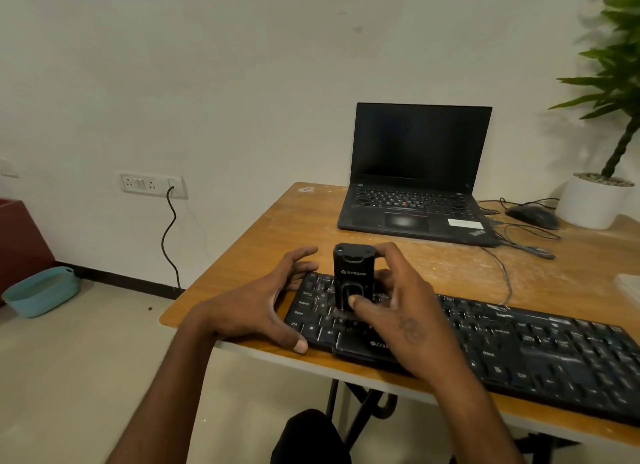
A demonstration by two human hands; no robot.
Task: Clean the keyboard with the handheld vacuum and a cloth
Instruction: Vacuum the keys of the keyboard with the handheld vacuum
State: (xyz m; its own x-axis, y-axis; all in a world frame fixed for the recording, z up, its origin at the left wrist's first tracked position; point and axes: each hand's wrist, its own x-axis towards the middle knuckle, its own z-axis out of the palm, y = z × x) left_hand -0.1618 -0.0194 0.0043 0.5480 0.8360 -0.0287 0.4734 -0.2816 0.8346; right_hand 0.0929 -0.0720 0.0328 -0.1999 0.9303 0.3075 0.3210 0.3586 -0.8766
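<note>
Right hand, centre of frame: fingers curled round the upright black vacuum, thumb pressed on the recessed panel on its near face, fingertips over the top far edge. Firm wrap grip.

Left hand, just left of it: fingers spread wide, holding nothing. Thumb lies at the near left corner of the keyboard; the fingers hover above its left end, and contact is hard to judge.

Vacuum stands nose-down on the left-hand keys. Judgement: small, rigid plastic body, light enough for one hand; smooth casing could slip, so hold round the mid-body with the thumb on the panel, as now. The panel may be the switch; cannot confirm.

Keyboard runs from lower centre to the lower right edge of the frame, lying flat near the front of the wooden table. Likely stiff but light, so it may slide under sideways strokes; the free hand at the left end would steady it. Keycaps could snag the nozzle.

Cloth: possibly the pale object at the far right edge; too little shows to tell.

Further out: open laptop with a dark screen, upper centre-right; mouse with loose cables to its right; potted plant in the upper right corner; wall socket at mid left; teal tub on the floor, lower left.
</note>
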